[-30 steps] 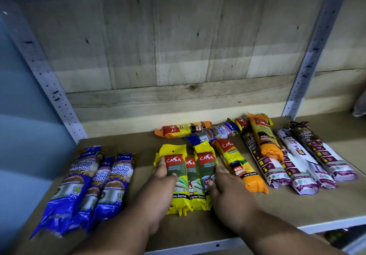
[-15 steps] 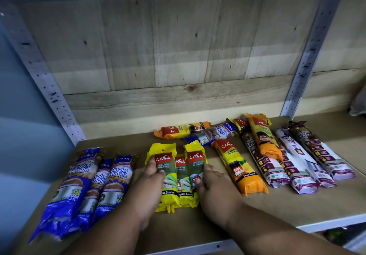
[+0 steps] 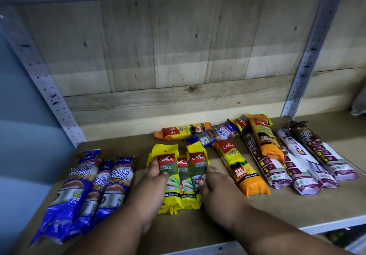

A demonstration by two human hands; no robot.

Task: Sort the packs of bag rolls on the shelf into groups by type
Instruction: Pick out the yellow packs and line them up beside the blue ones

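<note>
On the shelf (image 3: 257, 211), centre front: three yellow packs (image 3: 179, 177) lie side by side, flanked by both hands. L hand (image 3: 153, 183) presses the left pack w/ flat fingers, thumb on its face; R hand (image 3: 215, 187) presses the right pack's edge, fingertips on the label. Neither grip is clenched; both lie flat against the packs, squeezing the trio together rather than lifting it.

Other groups: three blue packs (image 3: 89, 187) at left, just beside the L wrist; purple packs (image 3: 303, 161) at right, side by side. Unsorted as yet: a lone blue pack (image 3: 213, 134) at the back, lying between two orange packs, one crosswise (image 3: 182, 131), one diagonal (image 3: 240, 167); a third orange pack (image 3: 265, 137) rests on top of a purple one.

Risks (judged):
- Slick film + inward squeeze → middle yellow pack may ride up or pop out of line.
- Sliding the trio left → may nudge the blue group, whose front ends sit near the shelf lip.
- R forearm is near the diagonal orange pack; a sweep could roll it.
</note>
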